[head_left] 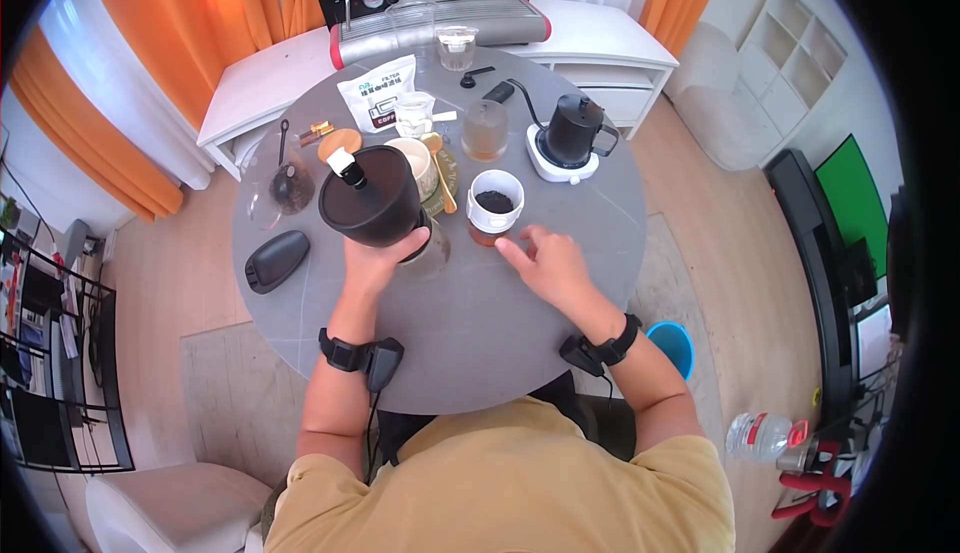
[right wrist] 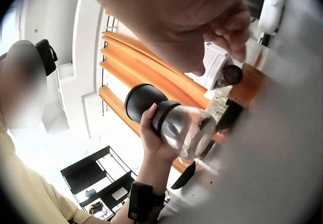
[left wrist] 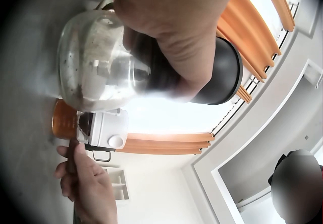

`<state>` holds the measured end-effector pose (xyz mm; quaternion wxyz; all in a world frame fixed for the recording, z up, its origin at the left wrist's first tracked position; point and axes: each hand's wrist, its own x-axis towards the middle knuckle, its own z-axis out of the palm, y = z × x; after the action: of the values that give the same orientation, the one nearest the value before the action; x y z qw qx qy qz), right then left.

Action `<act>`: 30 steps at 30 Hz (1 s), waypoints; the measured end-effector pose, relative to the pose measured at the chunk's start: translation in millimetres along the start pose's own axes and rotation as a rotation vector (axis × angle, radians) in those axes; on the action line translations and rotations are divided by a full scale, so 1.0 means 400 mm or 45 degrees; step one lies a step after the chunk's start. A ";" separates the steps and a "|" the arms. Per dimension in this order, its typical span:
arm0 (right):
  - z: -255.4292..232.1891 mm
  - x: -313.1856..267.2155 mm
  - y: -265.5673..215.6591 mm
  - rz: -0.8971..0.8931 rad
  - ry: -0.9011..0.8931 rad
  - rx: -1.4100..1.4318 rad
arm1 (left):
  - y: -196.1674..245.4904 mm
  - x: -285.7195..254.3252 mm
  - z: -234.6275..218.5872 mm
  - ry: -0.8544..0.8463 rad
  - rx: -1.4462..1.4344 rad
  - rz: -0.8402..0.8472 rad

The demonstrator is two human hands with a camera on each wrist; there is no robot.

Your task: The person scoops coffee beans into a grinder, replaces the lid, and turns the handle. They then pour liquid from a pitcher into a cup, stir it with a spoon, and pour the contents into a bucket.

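Observation:
My left hand (head_left: pixel 375 268) grips the neck of a coffee grinder with a black hopper (head_left: pixel 372 203) and a glass jar (left wrist: pixel 93 65) below. The grinder is tilted over the near left part of the table. To its right a white drip filter (head_left: pixel 497 215) with dark coffee grounds (head_left: pixel 494 201) sits on a glass of amber liquid (left wrist: pixel 64 119). Close beside this glass is my right hand (head_left: pixel 555 271), thumb and fingers apart and loosely bent, holding nothing.
On the round grey table (head_left: pixel 480 353) stand a black kettle (head_left: pixel 573 133) on a white base, a glass of pale liquid (head_left: pixel 485 133), a white coffee bag (head_left: pixel 378 95), a cream cup (head_left: pixel 415 163) and a wooden spoon (head_left: pixel 442 173). An espresso machine (head_left: pixel 440 18) is behind.

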<state>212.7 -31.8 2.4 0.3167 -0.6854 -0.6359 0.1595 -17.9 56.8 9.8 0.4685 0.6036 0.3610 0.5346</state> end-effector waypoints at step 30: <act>0.073 -0.095 -0.148 0.732 -1.240 2.810 | 0.114 -0.073 0.047 -0.723 -0.512 0.280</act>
<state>143.5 -62.4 11.1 0.4087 -0.0362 -0.0395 0.9111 -7.4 12.5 44.5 0.5991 0.6589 0.0373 0.4533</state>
